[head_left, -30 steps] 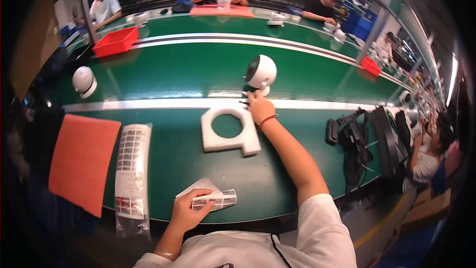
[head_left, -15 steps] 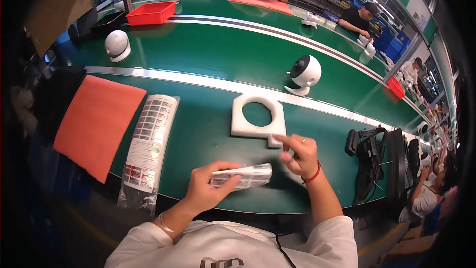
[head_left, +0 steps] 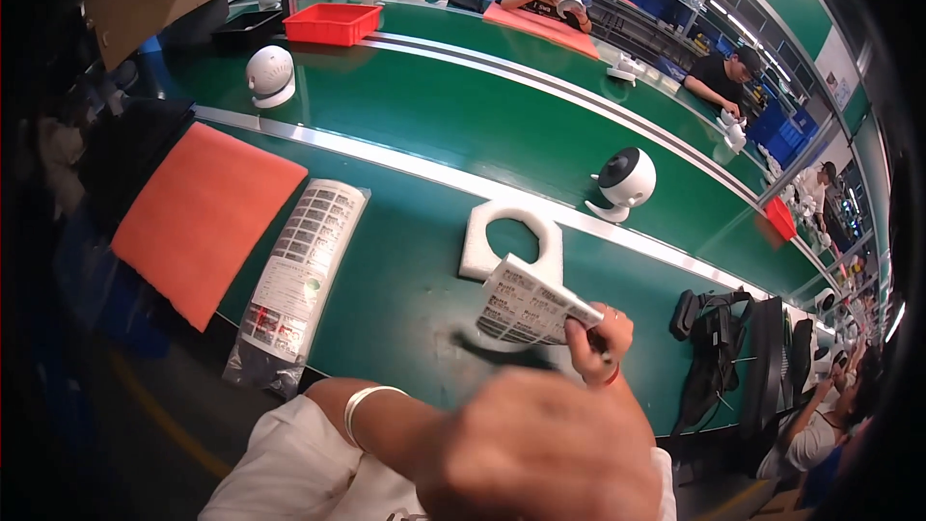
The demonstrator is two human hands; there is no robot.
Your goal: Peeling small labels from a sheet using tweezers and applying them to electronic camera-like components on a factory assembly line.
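A curled sheet of printed labels [head_left: 529, 301] is gripped at its right end by my right hand [head_left: 600, 340], thumb in front. The sheet partly covers the near side of a white foam block [head_left: 549, 243] with a round hole, which lies on the green table. My left hand [head_left: 540, 449] is raised close to the camera, low in the picture. It is smeared by motion and its fingers cannot be made out. To the left, a clear plastic bag of printed label sheets [head_left: 304, 265] lies on the table.
An orange mat [head_left: 212, 217] lies at the left. White round-headed cameras [head_left: 635, 181] stand on the green conveyor [head_left: 434, 121] beyond a metal rail. Black straps and gear [head_left: 716, 338] lie at the right. A red bin [head_left: 333, 25] and several co-workers are farther off.
The label sheet has passed from my left hand to my right and is now more spread. My left hand has come up toward the camera. The whole view has shifted slightly.
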